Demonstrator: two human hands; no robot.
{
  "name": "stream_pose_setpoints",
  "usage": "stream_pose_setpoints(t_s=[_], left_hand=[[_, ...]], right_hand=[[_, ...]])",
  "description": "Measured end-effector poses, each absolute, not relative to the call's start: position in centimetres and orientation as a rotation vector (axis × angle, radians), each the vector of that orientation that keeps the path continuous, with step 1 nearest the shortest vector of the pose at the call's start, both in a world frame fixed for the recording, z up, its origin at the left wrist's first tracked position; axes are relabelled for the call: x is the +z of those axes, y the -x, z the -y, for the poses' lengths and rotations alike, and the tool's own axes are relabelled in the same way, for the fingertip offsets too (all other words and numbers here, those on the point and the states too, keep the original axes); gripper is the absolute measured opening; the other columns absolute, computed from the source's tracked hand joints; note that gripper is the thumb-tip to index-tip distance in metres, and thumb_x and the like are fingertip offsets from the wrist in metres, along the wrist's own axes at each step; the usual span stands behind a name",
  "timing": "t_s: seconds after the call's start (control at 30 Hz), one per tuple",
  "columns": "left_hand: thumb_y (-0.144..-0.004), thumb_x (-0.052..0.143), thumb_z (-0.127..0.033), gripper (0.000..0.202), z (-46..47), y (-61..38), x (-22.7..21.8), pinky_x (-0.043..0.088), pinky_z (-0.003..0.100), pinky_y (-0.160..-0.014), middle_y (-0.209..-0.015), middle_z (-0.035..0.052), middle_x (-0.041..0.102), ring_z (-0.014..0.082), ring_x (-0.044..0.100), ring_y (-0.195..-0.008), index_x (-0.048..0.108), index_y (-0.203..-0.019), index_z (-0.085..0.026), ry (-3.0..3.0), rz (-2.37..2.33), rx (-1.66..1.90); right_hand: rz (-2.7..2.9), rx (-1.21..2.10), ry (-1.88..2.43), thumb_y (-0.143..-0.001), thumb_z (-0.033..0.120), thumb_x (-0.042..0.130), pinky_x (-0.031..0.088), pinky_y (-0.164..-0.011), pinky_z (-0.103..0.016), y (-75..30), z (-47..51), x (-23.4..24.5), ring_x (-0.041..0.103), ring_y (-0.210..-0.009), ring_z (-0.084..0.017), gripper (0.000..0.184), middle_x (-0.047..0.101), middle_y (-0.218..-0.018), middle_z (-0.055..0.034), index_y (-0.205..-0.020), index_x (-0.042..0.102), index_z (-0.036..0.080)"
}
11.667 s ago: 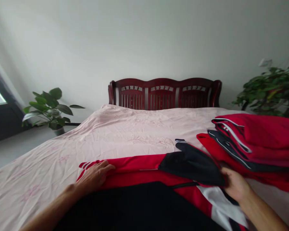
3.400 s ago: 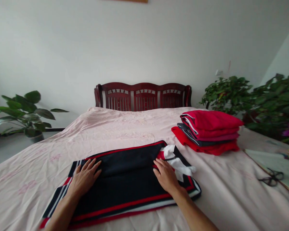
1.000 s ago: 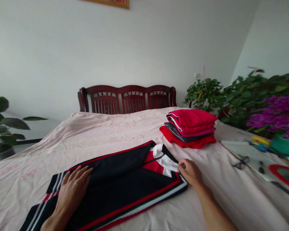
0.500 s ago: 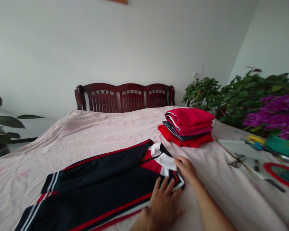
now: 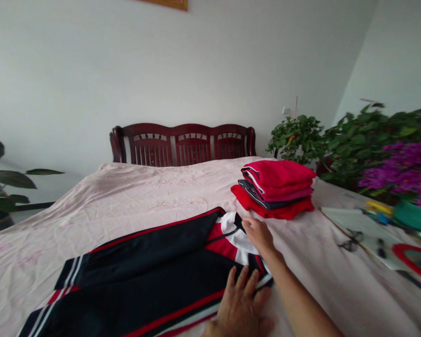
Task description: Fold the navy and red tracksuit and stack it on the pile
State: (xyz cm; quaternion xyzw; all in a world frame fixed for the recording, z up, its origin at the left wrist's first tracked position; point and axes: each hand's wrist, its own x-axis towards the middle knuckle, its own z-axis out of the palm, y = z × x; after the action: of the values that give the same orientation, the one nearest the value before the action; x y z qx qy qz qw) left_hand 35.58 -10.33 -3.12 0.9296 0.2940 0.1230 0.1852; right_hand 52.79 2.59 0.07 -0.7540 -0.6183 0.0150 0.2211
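Note:
A navy track jacket (image 5: 150,271) with red and white trim lies stretched out on the bed, its striped ends to the left and its white-and-red collar part to the right. Flat on its near right edge rests my left hand (image 5: 243,302), fingers spread. My right hand (image 5: 257,234) has its fingers closed on the dark and white collar edge; the fingertips are partly hidden. Just beyond it stands a stack of folded red and dark clothes (image 5: 279,180).
A pale pink sheet (image 5: 154,187) covers the bed. On the right lie an open notebook (image 5: 351,222), glasses (image 5: 351,239) and a red-rimmed round object (image 5: 403,252). Green plants (image 5: 298,138) and purple flowers (image 5: 403,168) stand behind. A dark wooden headboard-like back (image 5: 192,142) is against the wall.
My right hand has moved up and left along the collar to its far edge. My left hand stays spread on the jacket, and the view has shifted slightly.

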Motion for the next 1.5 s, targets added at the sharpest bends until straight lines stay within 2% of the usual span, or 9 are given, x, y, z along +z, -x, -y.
stream_pose_setpoints(t_s=[0.13, 0.33, 0.77, 0.93, 1.1, 1.2, 1.27, 1.37, 1.5], left_hand=[[-0.097, 0.035, -0.06, 0.062, 10.3, -35.6, -4.1, 0.019, 0.067, -0.119, -0.164, 0.0077, 0.023, 0.0358, 0.018, -0.15, 0.033, -0.152, -0.031, -2.681, -0.821, 0.431], [-0.095, 0.04, -0.06, 0.064, 9.9, -35.9, -5.4, 0.03, 0.065, -0.115, -0.161, 0.008, 0.03, 0.0372, 0.031, -0.146, 0.035, -0.151, -0.03, -2.801, -0.841, 0.505], [-0.094, 0.047, -0.053, 0.057, 10.3, -35.3, -5.9, 0.036, 0.055, -0.113, -0.157, 0.0081, 0.04, 0.0321, 0.04, -0.141, 0.043, -0.145, -0.027, -2.898, -0.802, 0.707], [-0.098, 0.045, -0.036, 0.029, 10.8, -32.0, -4.1, 0.041, 0.041, -0.108, -0.124, 0.0027, 0.07, 0.0213, 0.059, -0.123, 0.061, -0.12, -0.025, -2.873, -0.62, 0.671], [-0.098, 0.045, -0.025, 0.029, 10.0, -24.2, -0.2, 0.049, 0.027, -0.093, -0.108, 0.0017, 0.076, 0.0145, 0.069, -0.1, 0.067, -0.116, -0.024, -2.666, -0.84, 0.724], [-0.096, 0.049, -0.026, 0.031, 8.8, -17.3, 1.5, 0.046, 0.032, -0.102, -0.12, 0.003, 0.072, 0.0179, 0.065, -0.114, 0.067, -0.12, -0.026, -2.583, -1.27, 0.736], [-0.094, 0.053, -0.031, 0.04, 8.0, -12.6, 1.6, 0.037, 0.046, -0.113, -0.138, 0.0078, 0.062, 0.0268, 0.049, -0.135, 0.061, -0.133, -0.026, -2.509, -1.699, 0.578], [-0.093, 0.053, -0.042, 0.052, 7.5, -6.8, 0.3, 0.028, 0.066, -0.111, -0.153, 0.0154, 0.045, 0.0411, 0.03, -0.145, 0.052, -0.143, -0.026, -2.201, -2.29, 0.227], [-0.095, 0.047, -0.045, 0.052, 7.8, -3.1, -2.0, 0.025, 0.064, -0.113, -0.156, 0.013, 0.041, 0.0379, 0.026, -0.148, 0.05, -0.145, -0.029, -2.277, -2.355, 0.069]], right_hand=[[1.756, 0.169, 2.168, -0.094, 0.051, 0.041, 0.046, -0.079, -0.032, -50.1, -6.5, -0.1, 0.066, -0.101, -0.027, 0.042, 0.074, -0.106, -0.0094, -0.103, 0.072, 0.023], [1.775, 0.129, 2.218, -0.095, 0.038, 0.046, 0.045, -0.086, -0.033, -49.4, -8.5, -2.1, 0.064, -0.111, -0.025, 0.033, 0.069, -0.12, -0.014, -0.117, 0.062, 0.019], [1.745, 0.073, 2.286, -0.1, 0.042, 0.035, 0.05, -0.082, -0.038, -49.2, -7.7, -0.4, 0.068, -0.103, -0.029, 0.042, 0.072, -0.11, -0.0169, -0.114, 0.065, 0.015], [1.891, -0.29, 1.899, -0.097, 0.027, 0.036, 0.043, -0.102, -0.045, -46.6, -4.0, -0.2, 0.056, -0.122, -0.031, 0.045, 0.061, -0.132, -0.019, -0.137, 0.051, 0.012], [2.22, -0.17, 1.467, -0.097, 0.033, 0.038, 0.04, -0.11, -0.041, -43.0, -1.1, -3.3, 0.052, -0.131, -0.026, 0.05, 0.058, -0.139, -0.0167, -0.14, 0.051, 0.011], [2.292, -0.133, 1.525, -0.097, 0.04, 0.038, 0.035, -0.115, -0.046, -42.0, 0.0, -5.5, 0.041, -0.14, -0.028, 0.055, 0.048, -0.15, -0.0152, -0.145, 0.047, 0.013], [2.329, -0.131, 1.586, -0.097, 0.043, 0.039, 0.031, -0.117, -0.05, -41.9, 0.4, -6.3, 0.038, -0.143, -0.03, 0.057, 0.045, -0.153, -0.0139, -0.146, 0.046, 0.015], [2.355, -0.133, 1.623, -0.097, 0.044, 0.039, 0.028, -0.118, -0.05, -42.0, 0.5, -6.6, 0.038, -0.143, -0.03, 0.057, 0.045, -0.152, -0.0133, -0.145, 0.048, 0.016], [2.353, -0.144, 1.592, -0.097, 0.045, 0.038, 0.03, -0.117, -0.049, -42.3, 0.3, -6.5, 0.04, -0.142, -0.028, 0.055, 0.046, -0.152, -0.0123, -0.144, 0.049, 0.019]])
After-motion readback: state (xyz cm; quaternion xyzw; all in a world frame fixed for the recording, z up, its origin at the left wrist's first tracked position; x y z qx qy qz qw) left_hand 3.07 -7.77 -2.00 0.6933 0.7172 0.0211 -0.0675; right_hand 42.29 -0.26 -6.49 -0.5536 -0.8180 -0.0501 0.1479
